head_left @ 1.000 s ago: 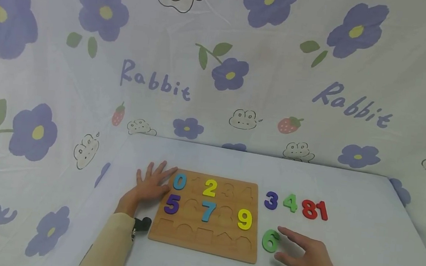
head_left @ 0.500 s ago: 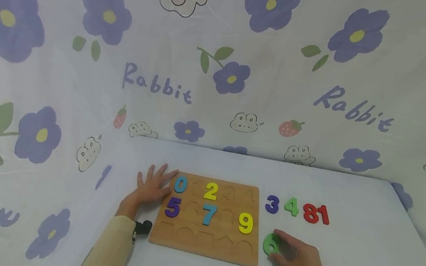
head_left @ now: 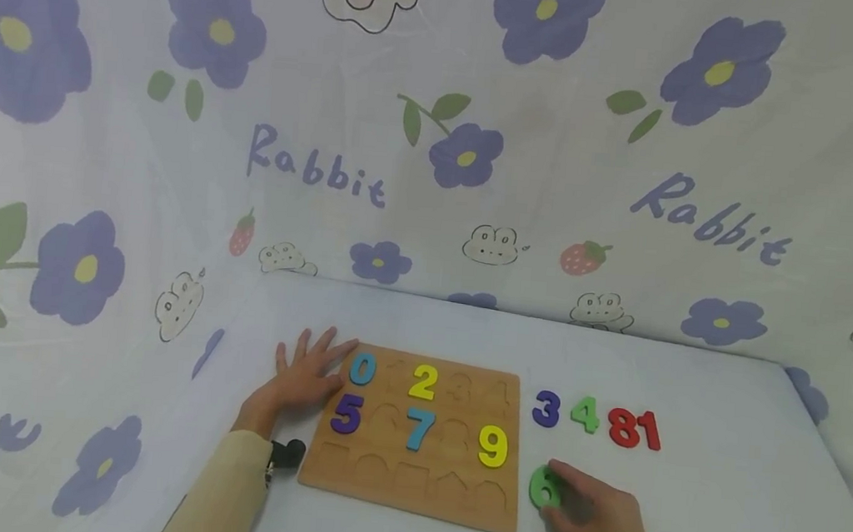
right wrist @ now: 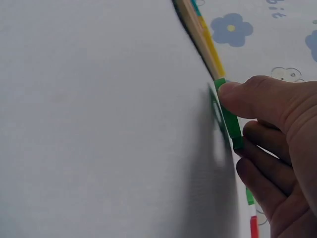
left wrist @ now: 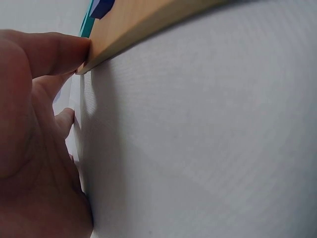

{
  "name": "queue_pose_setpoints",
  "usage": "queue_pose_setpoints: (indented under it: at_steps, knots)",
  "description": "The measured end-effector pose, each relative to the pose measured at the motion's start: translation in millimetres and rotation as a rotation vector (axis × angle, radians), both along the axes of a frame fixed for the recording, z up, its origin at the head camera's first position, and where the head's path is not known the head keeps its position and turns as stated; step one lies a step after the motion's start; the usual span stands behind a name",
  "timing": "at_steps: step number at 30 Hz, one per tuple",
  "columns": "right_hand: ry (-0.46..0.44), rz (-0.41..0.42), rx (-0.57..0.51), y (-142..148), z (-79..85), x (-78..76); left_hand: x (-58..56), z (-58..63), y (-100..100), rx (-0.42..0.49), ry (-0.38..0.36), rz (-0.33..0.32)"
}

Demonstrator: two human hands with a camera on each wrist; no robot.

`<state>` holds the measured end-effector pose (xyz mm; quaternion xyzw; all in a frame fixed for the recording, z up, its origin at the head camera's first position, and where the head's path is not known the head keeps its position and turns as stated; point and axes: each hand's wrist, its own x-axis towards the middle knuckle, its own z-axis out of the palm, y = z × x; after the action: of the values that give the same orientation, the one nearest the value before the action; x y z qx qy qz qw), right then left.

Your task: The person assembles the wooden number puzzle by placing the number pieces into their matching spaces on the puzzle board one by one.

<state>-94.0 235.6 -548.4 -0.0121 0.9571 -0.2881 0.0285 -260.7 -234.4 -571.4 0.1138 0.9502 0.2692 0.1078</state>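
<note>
A wooden number board [head_left: 419,493] lies on the white table, with a blue 0 [head_left: 362,369], yellow 2 [head_left: 423,382], purple 5 [head_left: 346,414], blue 7 [head_left: 419,429] and yellow 9 [head_left: 492,446] on it. My left hand [head_left: 300,380] rests at the board's left edge, fingers spread; in the left wrist view its thumb [left wrist: 59,52] touches that edge. Right of the board, my right hand [head_left: 595,513] pinches a green number 6 [head_left: 544,490] between thumb and fingers. In the right wrist view the 6 [right wrist: 229,116] stands close over the table, its shadow beneath.
Behind the right hand, a purple 3 [head_left: 546,409], a green 4 [head_left: 585,415], a red 8 [head_left: 623,428] and a red 1 [head_left: 649,430] lie in a row on the table [head_left: 740,491]. A flowered cloth [head_left: 556,143] hangs behind the table.
The right hand's thumb and fingers have come together on the green 6, which they earlier stood beside. The left hand keeps its place at the board. The head view has tilted slightly.
</note>
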Motion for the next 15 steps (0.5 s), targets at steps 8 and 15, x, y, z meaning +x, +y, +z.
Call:
queue_pose_setpoints:
  at_steps: [8, 15]
  knots:
    - [0.072, 0.018, -0.037, 5.8, 28.0, -7.5, -6.0, -3.7, 1.5, 0.003, 0.008, 0.005]
    - [0.182, 0.079, -0.057, -6.9, 56.3, -19.8, -4.3, -6.6, 1.8, 0.005, 0.017, 0.009]
